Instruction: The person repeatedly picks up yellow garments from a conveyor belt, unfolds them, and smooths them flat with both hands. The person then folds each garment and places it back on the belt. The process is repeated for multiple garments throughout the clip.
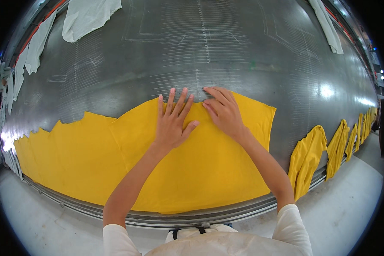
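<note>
A yellow fabric piece (pixel 192 170), cut like a garment panel, lies spread at the near edge of a dark metal table in front of me. My left hand (pixel 175 123) rests flat on its upper part, palm down, fingers spread and pointing away, with the tips at the far edge of the cloth. Just to the right, my right hand (pixel 224 112) has its thumb and a finger brought together at that far edge, pinching the fabric there. Another finger of this hand reaches out over the bare metal. Nothing else shows in either hand.
More yellow fabric (pixel 72 149) stretches left along the table (pixel 115 81), which bears white ruled lines. Several yellow pieces (pixel 309 155) hang over the near edge at right. White fabric pieces (pixel 89 17) lie along the far side. A metal rail (pixel 175 221) borders the near edge.
</note>
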A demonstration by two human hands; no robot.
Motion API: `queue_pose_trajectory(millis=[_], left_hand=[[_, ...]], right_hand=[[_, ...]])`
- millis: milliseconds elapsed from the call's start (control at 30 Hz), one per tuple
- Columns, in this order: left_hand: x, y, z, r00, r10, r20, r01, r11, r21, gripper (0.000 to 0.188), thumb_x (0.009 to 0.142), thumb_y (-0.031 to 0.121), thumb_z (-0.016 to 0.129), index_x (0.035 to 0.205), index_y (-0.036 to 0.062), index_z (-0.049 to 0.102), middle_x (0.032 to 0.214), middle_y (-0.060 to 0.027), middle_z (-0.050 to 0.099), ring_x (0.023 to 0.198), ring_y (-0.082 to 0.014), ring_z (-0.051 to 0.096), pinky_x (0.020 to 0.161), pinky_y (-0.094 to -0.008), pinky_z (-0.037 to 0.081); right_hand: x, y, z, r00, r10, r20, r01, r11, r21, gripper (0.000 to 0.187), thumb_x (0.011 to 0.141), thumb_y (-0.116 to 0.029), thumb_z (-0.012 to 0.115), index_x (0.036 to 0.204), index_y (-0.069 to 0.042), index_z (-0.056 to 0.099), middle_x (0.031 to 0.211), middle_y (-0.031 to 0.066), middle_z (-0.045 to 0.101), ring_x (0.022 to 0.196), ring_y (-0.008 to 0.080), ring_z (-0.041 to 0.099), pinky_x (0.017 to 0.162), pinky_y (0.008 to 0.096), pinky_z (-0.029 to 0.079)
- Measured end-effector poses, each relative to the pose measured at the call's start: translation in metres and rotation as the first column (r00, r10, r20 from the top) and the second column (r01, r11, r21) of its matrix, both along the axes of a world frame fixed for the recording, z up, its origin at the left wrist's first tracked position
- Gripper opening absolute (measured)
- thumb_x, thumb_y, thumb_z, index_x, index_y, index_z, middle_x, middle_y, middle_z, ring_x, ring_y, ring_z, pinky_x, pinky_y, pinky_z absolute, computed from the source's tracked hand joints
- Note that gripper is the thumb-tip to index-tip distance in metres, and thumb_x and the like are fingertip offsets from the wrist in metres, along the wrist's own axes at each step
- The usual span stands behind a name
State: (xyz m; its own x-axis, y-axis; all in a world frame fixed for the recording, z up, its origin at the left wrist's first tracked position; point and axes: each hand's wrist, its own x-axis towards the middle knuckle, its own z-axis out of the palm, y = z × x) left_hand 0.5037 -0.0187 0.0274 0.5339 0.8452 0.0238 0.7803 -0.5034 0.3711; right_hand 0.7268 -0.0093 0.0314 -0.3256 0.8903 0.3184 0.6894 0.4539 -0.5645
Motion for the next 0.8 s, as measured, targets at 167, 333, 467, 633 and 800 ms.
queue_pose_trajectory(millis=[167, 333, 467, 633, 800], left_hand=[[-0.001, -0.002, -0.001, 0.999, 0.012, -0.029, -0.013, 1.0, -0.004, 0.072, 0.104, 0.055, 0.04, 0.161, 0.0119, 0.034, 0.171, -0.0082, 0.023, 0.159, -0.0365, 0.01, 0.125, -0.0613, 0.0], [-0.003, -0.005, 0.0, 0.999, -0.038, -0.015, 0.037, 0.999, -0.009, 0.076, 0.104, 0.058, 0.04, 0.162, 0.0087, 0.031, 0.17, -0.0079, 0.024, 0.159, -0.0366, 0.011, 0.125, -0.0626, 0.001], [-0.001, -0.007, 0.005, 0.967, -0.256, 0.009, 0.256, 0.964, -0.07, 0.083, 0.101, 0.063, 0.04, 0.161, 0.0058, 0.031, 0.169, -0.0087, 0.026, 0.158, -0.0352, 0.015, 0.126, -0.0604, 0.005], [0.025, 0.01, 0.006, 0.94, -0.341, 0.031, 0.342, 0.939, -0.047, 0.088, 0.1, 0.066, 0.041, 0.16, 0.0027, 0.029, 0.169, -0.0103, 0.027, 0.157, -0.0333, 0.017, 0.127, -0.0565, 0.009], [0.051, 0.024, 0.0, 0.98, -0.188, 0.062, 0.186, 0.982, 0.037, 0.086, 0.102, 0.062, 0.041, 0.161, 0.0014, 0.026, 0.17, -0.0117, 0.023, 0.158, -0.034, 0.016, 0.127, -0.057, 0.007]], right_hand=[[0.0, 0.01, 0.012, 0.998, -0.063, 0.027, 0.065, 0.995, -0.082, 0.006, 0.09, -0.005, 0.065, 0.093, -0.003, 0.061, 0.123, 0.0107, 0.059, 0.119, 0.0308, 0.054, 0.103, 0.0449, 0.041], [0.002, 0.014, 0.016, 0.988, -0.041, 0.149, 0.055, 0.995, -0.087, 0.007, 0.09, -0.006, 0.064, 0.096, -0.004, 0.061, 0.126, 0.0116, 0.057, 0.122, 0.0307, 0.052, 0.106, 0.0466, 0.038], [0.004, 0.014, 0.024, 0.989, -0.048, 0.138, 0.06, 0.995, -0.079, 0.014, 0.088, -0.009, 0.068, 0.101, -0.005, 0.063, 0.13, 0.0113, 0.057, 0.124, 0.0313, 0.052, 0.107, 0.0484, 0.037], [0.014, 0.005, 0.042, 0.973, -0.232, -0.022, 0.231, 0.973, -0.022, 0.03, 0.088, -0.011, 0.07, 0.117, -0.006, 0.065, 0.137, 0.0119, 0.057, 0.127, 0.0334, 0.053, 0.107, 0.0471, 0.039], [0.044, -0.029, 0.048, 0.909, -0.416, 0.019, 0.416, 0.908, -0.037, 0.036, 0.093, -0.013, 0.068, 0.128, -0.005, 0.063, 0.142, 0.0136, 0.056, 0.13, 0.0347, 0.052, 0.108, 0.0471, 0.04]])
